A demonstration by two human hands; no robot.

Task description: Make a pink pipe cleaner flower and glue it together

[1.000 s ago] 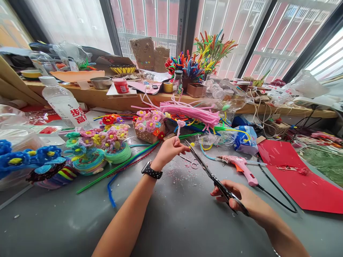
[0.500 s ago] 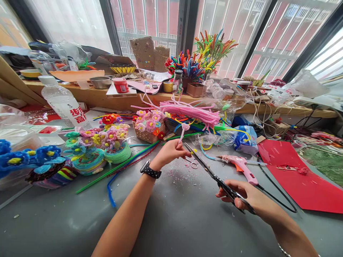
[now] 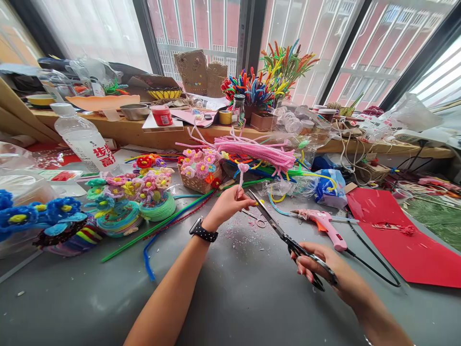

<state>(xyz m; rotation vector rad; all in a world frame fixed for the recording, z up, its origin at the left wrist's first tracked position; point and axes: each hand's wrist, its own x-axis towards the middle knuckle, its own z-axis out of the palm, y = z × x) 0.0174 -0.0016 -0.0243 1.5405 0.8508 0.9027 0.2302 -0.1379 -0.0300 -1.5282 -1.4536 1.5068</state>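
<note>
Between the fingertips of my left hand (image 3: 227,205) is a pale pink pipe cleaner (image 3: 242,174), upright, its top bent into a small heart-like shape. My right hand (image 3: 320,264) grips the black handles of a pair of scissors (image 3: 275,222), whose blades point up and left toward the left fingertips. Whether the blades touch anything there I cannot tell. A smaller pair of scissors (image 3: 260,223) lies on the table just behind the blades, partly hidden. Pink and white fluff bits (image 3: 245,240) are scattered below my left hand.
A pink glue gun (image 3: 326,226) with a black cord lies beside red card (image 3: 403,235) on the right. Behind my hands is a bundle of pink pipe cleaners (image 3: 255,150). Fuzzy flower pots (image 3: 158,204), a flower basket (image 3: 194,180) and a bottle (image 3: 86,139) stand left.
The pink pipe cleaner has turned slightly, so its heart-like top shows more plainly. My right hand has shifted a little, and the scissors' handles have swung slightly left.
</note>
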